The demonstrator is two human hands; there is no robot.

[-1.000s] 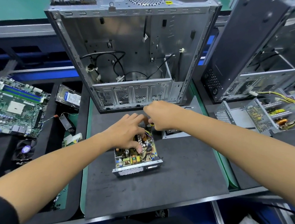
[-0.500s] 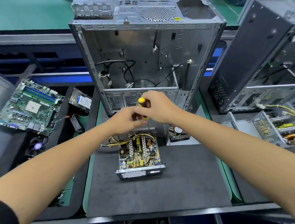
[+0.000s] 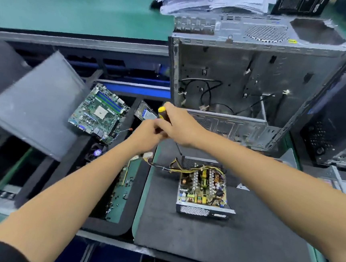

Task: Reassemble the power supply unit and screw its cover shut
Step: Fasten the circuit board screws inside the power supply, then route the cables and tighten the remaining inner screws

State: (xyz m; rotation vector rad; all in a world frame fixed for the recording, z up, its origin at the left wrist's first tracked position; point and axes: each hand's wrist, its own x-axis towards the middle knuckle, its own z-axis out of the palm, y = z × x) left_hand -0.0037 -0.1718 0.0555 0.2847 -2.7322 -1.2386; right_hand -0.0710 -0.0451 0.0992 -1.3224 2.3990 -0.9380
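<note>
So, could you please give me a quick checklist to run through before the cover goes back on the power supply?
1. Screwdriver in hand: ok, the right hand grips its yellow and black handle.
2. Left hand free to fetch the cover: cannot tell; it meets the right hand at the screwdriver, fingers hidden.
3. Power supply unit steady on the black mat: ok, it sits flat, board facing up.
4. Cover on: not ok, the circuit board is exposed.
5. Cable bundle tucked inside: not ok, it trails off the unit's left side toward the parts tray.
6. Screws ready: cannot tell, too small to see.
</note>
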